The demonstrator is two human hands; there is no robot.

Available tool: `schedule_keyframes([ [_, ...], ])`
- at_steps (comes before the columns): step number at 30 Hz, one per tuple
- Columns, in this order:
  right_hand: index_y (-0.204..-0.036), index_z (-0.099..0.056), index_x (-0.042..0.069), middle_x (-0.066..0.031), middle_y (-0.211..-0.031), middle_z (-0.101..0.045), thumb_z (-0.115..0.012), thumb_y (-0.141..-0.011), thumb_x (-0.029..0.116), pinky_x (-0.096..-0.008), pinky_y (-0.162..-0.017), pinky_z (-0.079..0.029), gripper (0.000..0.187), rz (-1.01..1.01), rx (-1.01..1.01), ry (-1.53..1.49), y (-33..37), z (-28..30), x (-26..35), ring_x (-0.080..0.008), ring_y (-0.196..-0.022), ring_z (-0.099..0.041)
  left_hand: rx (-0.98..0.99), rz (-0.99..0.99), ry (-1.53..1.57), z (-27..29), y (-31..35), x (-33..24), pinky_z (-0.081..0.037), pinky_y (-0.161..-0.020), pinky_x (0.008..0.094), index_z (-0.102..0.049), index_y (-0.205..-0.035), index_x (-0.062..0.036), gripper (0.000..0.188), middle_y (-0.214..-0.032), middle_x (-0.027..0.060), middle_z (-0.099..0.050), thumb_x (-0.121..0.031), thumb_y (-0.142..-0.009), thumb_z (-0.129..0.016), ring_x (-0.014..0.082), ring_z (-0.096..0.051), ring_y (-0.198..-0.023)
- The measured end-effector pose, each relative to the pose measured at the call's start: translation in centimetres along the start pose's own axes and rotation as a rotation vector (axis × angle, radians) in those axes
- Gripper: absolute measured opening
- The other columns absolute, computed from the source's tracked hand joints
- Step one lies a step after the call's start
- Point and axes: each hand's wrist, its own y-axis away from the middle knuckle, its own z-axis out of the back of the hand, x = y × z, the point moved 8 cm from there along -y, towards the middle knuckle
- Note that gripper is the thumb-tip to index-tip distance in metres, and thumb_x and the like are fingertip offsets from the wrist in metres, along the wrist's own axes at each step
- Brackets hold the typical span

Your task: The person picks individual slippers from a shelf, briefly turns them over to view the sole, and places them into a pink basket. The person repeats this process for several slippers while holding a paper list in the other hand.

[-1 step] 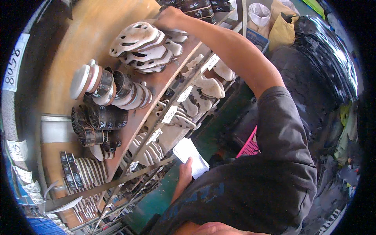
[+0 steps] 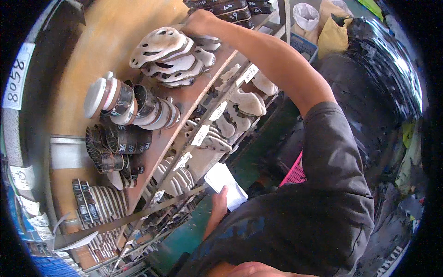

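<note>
At the far end of the shelf, my right hand (image 2: 199, 22) is closed, with its fingers curled down beside a pile of white, sole-shaped plates with cut-out holes (image 2: 161, 46). Its fingertips are hidden, so what they grip cannot be made out. Lower down, close to my body, my left hand (image 2: 220, 198) grips a stack of white paper sheets (image 2: 226, 182). Nearer along the same shelf stand rounded white-and-brown pieces (image 2: 143, 108) and dark, curved metal strips with handwritten marks (image 2: 122, 141).
A lower shelf carries more white shaped pieces (image 2: 249, 102) behind paper labels. The brown shelf edge (image 2: 187, 111) runs diagonally. Dark marked blocks (image 2: 228, 9) sit beyond my right hand. Across the aisle are a yellow sack (image 2: 333, 37), black plastic sheeting (image 2: 387, 69) and a pink basket (image 2: 295, 171).
</note>
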Motion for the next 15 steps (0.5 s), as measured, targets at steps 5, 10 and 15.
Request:
schedule_keyframes([
  [5, -0.112, -0.077, 0.006, -0.0213, -0.117, -0.073, -0.071, -0.081, 0.025, -0.0543, -0.091, -0.056, 0.037, 0.001, 0.151, 0.003, 2.9, -1.0, 0.6, -0.0421, -0.11, -0.07, -0.026, -0.029, 0.084, 0.6, 0.5, 1.0, -0.052, -0.082, 0.0406, -0.07, -0.113, 0.0119, 0.049, -0.103, 0.0138, -0.073, -0.035, -0.097, -0.068, 0.0217, -0.066, -0.096],
  [10, -0.12, -0.074, 0.007, -0.0207, -0.116, -0.073, -0.075, -0.077, 0.035, -0.0488, -0.091, -0.057, 0.052, -0.009, 0.088, -0.082, 8.8, 2.3, -0.4, -0.0398, -0.11, -0.07, -0.046, 0.039, -0.021, 0.9, 2.5, 0.9, -0.053, -0.082, 0.0391, -0.07, -0.117, 0.0093, 0.047, -0.106, 0.012, -0.072, -0.034, -0.098, -0.069, 0.0196, -0.066, -0.093],
  [15, -0.123, -0.068, 0.006, -0.0204, -0.118, -0.069, -0.078, -0.075, 0.049, -0.0481, -0.093, -0.055, 0.066, -0.041, -0.312, -0.253, 15.6, 3.9, -3.4, -0.0398, -0.109, -0.068, 0.019, 0.044, -0.15, -0.7, 4.2, -0.6, -0.051, -0.081, 0.0376, -0.07, -0.119, 0.0064, 0.045, -0.106, 0.0089, -0.072, -0.034, -0.099, -0.066, 0.0165, -0.065, -0.092],
])
